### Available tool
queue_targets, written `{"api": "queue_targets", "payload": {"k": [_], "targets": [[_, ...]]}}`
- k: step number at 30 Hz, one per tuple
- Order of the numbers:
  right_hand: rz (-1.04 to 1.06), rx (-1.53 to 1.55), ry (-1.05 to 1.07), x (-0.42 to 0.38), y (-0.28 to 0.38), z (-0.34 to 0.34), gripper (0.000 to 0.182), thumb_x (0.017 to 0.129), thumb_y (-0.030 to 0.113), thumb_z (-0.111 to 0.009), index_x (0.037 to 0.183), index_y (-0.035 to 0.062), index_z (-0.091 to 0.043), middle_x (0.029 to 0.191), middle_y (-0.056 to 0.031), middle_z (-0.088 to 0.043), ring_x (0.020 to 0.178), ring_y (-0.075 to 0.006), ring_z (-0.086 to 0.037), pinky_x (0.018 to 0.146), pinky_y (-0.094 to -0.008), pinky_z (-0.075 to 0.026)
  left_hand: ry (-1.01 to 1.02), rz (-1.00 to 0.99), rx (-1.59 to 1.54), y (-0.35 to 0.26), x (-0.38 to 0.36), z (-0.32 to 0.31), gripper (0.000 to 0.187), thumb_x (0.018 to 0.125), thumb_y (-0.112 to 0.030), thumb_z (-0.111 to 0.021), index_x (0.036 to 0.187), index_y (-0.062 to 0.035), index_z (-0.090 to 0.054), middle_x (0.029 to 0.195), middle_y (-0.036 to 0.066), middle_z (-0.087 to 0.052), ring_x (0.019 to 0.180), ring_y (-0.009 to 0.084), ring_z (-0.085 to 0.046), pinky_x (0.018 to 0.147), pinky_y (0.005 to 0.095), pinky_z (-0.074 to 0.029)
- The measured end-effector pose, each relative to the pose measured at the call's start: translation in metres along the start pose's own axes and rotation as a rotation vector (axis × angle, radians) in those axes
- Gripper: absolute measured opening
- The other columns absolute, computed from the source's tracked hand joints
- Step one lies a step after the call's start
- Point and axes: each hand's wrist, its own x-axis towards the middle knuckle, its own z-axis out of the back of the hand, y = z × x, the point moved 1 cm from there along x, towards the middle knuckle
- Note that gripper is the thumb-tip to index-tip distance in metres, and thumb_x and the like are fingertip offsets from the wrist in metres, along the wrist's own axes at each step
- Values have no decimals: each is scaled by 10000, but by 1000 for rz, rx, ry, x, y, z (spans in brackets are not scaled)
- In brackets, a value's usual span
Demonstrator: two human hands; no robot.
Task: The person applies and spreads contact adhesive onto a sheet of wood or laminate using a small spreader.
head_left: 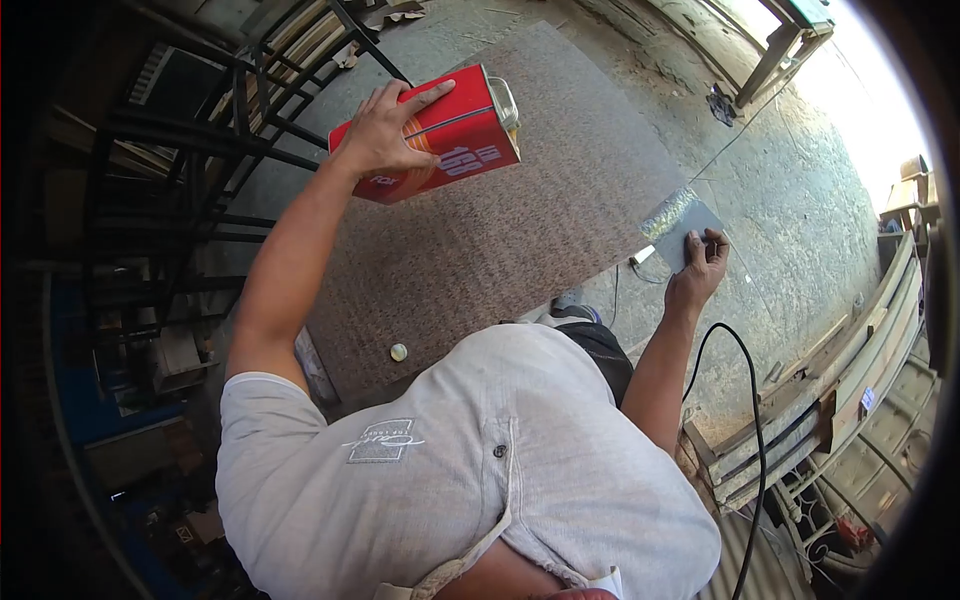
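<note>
My left hand (385,135) is wrapped round a red rectangular metal can (455,150) marked "168". The can is tipped on its side above a large brown speckled board (470,240), its handle and spout end facing right, with yellowish residue by the spout. My right hand (703,262) pinches a thin grey flat spreader (690,222) at the board's right corner. Yellowish glue-like material covers the spreader's far edge. A small round cap (398,352) lies on the board near my body.
Black metal frames (215,140) stand at the left. Curved wooden pieces (840,370) are stacked at the right, with a black cable (757,410) hanging before them. A wooden-legged table (790,45) stands at the far right on the concrete floor (770,210).
</note>
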Motion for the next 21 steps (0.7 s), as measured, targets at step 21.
{"api": "queue_targets", "payload": {"k": [21], "targets": [[-352, 452, 262, 119, -91, 12, 353, 982, 94, -561, 1315, 22, -470, 1222, -143, -597, 1084, -221, -609, 953, -336, -488, 121, -134, 137, -62, 193, 55, 1095, 503, -420, -851, 1483, -410, -363, 1187, 99, -501, 1149, 329, -538, 1039, 481, -445]]}}
